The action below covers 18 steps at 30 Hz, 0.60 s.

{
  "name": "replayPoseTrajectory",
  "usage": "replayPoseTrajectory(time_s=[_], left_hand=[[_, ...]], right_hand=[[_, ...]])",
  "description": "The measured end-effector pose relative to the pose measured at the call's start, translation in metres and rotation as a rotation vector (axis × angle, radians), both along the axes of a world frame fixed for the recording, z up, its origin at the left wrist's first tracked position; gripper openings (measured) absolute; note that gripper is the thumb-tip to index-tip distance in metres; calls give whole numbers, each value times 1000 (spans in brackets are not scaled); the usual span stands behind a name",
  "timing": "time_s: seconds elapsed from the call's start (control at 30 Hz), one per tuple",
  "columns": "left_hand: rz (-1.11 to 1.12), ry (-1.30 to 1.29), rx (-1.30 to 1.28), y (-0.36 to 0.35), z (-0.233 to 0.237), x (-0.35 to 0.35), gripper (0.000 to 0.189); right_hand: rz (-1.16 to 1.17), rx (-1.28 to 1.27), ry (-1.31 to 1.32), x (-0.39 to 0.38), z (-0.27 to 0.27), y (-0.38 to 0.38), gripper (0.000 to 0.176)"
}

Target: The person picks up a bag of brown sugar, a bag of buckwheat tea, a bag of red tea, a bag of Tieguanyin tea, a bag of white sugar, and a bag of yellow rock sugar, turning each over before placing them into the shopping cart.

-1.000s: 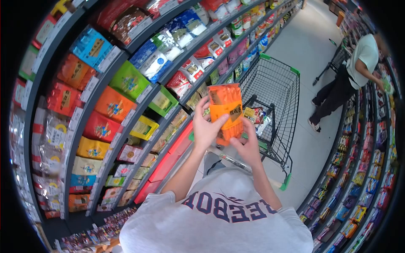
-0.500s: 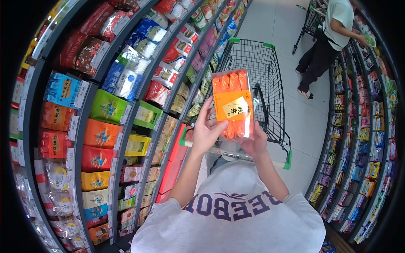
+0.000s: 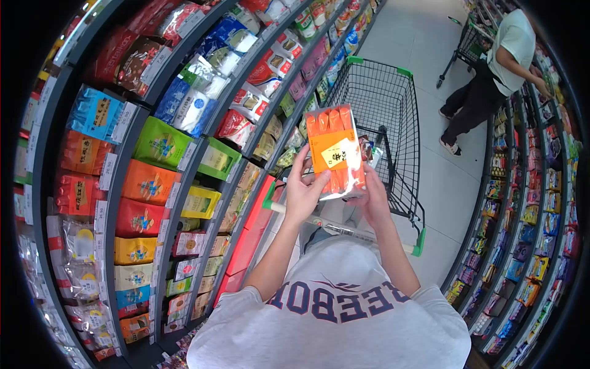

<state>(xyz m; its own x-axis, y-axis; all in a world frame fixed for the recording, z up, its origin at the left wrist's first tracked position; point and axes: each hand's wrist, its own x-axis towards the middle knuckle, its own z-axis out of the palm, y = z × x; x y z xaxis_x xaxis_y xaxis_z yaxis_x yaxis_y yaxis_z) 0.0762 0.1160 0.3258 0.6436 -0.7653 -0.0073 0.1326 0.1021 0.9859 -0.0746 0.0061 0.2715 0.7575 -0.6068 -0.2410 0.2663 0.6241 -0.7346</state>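
Observation:
An orange tea pack (image 3: 327,167) in clear plastic, with several small orange sachets and a cream label with dark characters, is held up in front of my chest. My left hand (image 3: 305,189) grips its left edge, thumb across the front and fingers behind. At the lower right edge, my right hand (image 3: 373,200) has its fingers closed on the pack, partly hidden by it. Below and beyond the pack stands a shopping cart (image 3: 376,83) of dark wire with green corners. Its handle (image 3: 344,230) runs between my forearms.
Shelves on the left hold bagged goods, among them a similar orange pack (image 3: 88,152), a blue pack (image 3: 98,115) and a green pouch (image 3: 161,142). A person (image 3: 510,55) reaches toward the right shelves beside another cart (image 3: 470,46). Pale floor (image 3: 424,132) lies between.
The tea pack has tilted slightly and shifted a little left. My right hand has moved up along its right edge. The other person and the carts appear farther right in view.

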Motion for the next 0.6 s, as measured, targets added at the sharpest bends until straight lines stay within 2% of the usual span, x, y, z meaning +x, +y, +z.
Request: replayPoseTrajectory(time_s=[0.07,0.1,0.13,0.17,0.2,0.3,0.33,0.37,0.43,0.5,0.53,0.57,0.6], left_hand=[[36,-6,120,4,-6,7,76],[26,-35,67,5,-24,10,74],[-9,-38,109,6,-32,12,74],[-44,-38,153,9,-39,12,74],[-60,-19,166,8,-32,8,67],[-104,-118,151,8,-88,18,54],[-116,-298,345,10,-91,20,42],[-40,-679,427,15,-95,18,41],[-81,-943,569,27,-111,16,40],[-71,-1059,606,35,-131,9,38],[-65,-1111,635,37,-136,6,37],[-100,-1084,665,37,-136,7,36],[-135,-1050,693,36,-133,8,36]], right_hand=[[-15,-28,37,0,0,-3,50],[-19,-47,54,-1,-1,-7,51],[3,-148,122,-2,-9,-9,55],[19,-138,172,-4,-15,-10,56],[34,-132,222,-3,-17,-12,57],[-28,-51,340,-5,-37,-30,53],[-63,-57,376,-5,-46,-41,51],[-90,-65,412,-4,-56,-51,48],[-199,-99,474,-2,-101,-77,49],[-233,-127,630,5,-116,-99,53],[-195,-180,676,3,-142,-116,55],[-172,-203,745,4,-170,-134,57],[-204,-122,764,9,-180,-139,53]])
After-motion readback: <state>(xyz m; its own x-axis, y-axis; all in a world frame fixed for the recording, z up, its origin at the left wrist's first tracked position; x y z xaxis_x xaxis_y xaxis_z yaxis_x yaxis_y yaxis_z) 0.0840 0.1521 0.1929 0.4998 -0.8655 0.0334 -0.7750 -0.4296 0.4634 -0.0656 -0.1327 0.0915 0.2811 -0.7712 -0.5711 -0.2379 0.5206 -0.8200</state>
